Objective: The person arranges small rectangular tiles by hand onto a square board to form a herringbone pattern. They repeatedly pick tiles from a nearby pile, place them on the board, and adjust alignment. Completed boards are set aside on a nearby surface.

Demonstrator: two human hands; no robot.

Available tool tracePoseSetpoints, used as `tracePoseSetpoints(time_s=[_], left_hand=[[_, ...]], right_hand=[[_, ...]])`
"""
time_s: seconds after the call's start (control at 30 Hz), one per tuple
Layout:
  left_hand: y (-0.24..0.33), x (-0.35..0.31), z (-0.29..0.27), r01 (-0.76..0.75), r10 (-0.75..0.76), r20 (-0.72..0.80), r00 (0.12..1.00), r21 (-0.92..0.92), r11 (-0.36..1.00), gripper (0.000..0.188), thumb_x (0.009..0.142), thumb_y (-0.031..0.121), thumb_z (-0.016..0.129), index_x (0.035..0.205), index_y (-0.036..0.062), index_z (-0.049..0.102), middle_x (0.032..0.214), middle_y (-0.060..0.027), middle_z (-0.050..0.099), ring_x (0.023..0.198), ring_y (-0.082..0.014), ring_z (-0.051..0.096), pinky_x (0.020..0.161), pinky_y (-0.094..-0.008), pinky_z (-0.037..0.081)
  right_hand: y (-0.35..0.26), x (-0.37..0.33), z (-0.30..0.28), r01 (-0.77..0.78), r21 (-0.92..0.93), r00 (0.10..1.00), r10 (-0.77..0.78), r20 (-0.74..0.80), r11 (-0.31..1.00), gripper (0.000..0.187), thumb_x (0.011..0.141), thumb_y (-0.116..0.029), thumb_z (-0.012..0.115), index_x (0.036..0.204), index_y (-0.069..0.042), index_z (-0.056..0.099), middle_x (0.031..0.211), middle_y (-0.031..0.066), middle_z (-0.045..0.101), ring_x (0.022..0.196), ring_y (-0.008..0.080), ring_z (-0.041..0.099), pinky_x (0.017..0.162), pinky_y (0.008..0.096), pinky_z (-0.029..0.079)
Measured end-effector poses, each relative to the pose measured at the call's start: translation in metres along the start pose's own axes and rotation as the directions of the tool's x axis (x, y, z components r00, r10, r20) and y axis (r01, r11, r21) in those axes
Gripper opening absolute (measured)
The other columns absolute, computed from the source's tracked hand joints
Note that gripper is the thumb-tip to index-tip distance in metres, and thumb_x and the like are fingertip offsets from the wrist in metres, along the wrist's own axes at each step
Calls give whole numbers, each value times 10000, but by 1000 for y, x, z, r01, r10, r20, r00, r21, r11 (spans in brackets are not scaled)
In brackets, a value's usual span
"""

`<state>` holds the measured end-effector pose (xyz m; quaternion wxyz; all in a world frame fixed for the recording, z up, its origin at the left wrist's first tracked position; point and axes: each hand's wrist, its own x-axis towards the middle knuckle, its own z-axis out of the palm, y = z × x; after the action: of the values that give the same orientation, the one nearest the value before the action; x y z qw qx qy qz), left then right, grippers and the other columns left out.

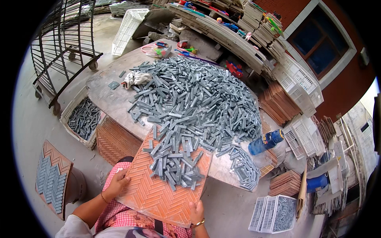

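— Two hands hold one board: the left hand (117, 183) grips the left edge of the orange grooved tray (164, 189), the right hand (196, 212) the near right corner. The tray rests tilted between the person's lap and the edge of the surface (111, 101).

— And the fingers?

— On the left they curl over the rim, pressed together on it. On the right they wrap under the corner with the thumb on top, pinching the tray.

— What sits on it?

— A loose heap of grey tile strips (172, 160), bunched at the far end, touching the big pile of strips (194, 97) on the surface. The near half of the zigzag grooves is bare.

— So which step is this?

— I judge it as loading: strips are on the tray but not seated in the grooves. A filled tray (50, 177) on the floor at the left shows the pattern.

— What does the next move call for?

— Probably steadying the tray level and freeing a hand to spread strips into the grooves without letting them slide off.
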<state>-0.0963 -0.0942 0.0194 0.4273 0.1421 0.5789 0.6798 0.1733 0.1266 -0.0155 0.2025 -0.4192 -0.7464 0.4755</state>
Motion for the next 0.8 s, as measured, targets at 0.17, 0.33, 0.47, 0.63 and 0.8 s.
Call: tracePoseSetpoints(time_s=[0.17, 0.33, 0.47, 0.63, 0.8], left_hand=[[-40, 11, -5, -128, 127, -22, 992, -30, 991, 396, 885, 86, 500, 1250, -56, 445, 1149, -66, 545, 1055, -139, 503, 926, -265, 383], [-14, 2, 6, 4, 2, 16, 1000, -382, 924, 395, 870, 75, 517, 1242, -37, 449, 1168, -79, 542, 1075, -155, 508, 943, -272, 385], [-16, 2, 6, 105, -108, 20, 994, -479, 872, 404, 863, 57, 523, 1250, -27, 442, 1157, -78, 551, 1062, -162, 522, 940, -284, 397], [-14, 1, -3, 150, -155, 30, 987, -493, 857, 385, 863, 39, 516, 1237, -31, 453, 1141, -74, 560, 1044, -151, 530, 926, -279, 405], [-24, 5, -9, 112, -116, 23, 993, -496, 861, 382, 858, 39, 519, 1226, -47, 458, 1118, -84, 577, 1011, -144, 549, 907, -263, 414]], right_hand=[[6, 9, -2, -11, -61, 1000, 12, 25, 998, 336, 847, -298, 580, 813, 15, 462, 677, 90, 493, 629, 182, 474, 595, 338, 413], [-7, 11, -15, -6, -326, 998, 23, 50, 945, 390, 837, -343, 590, 848, 34, 490, 706, 153, 543, 647, 255, 528, 623, 375, 427], [3, 7, -26, -81, -386, 990, 121, 79, 919, 412, 833, -354, 586, 837, 41, 469, 720, 200, 539, 645, 327, 533, 622, 412, 423], [34, -4, -31, -163, -484, 957, 257, 135, 860, 403, 853, -358, 575, 850, 34, 477, 722, 204, 549, 653, 327, 549, 624, 421, 423], [-4, -6, -14, -67, -352, 991, 103, 86, 934, 388, 858, -348, 569, 876, 33, 499, 744, 194, 568, 676, 300, 563, 635, 394, 435]])
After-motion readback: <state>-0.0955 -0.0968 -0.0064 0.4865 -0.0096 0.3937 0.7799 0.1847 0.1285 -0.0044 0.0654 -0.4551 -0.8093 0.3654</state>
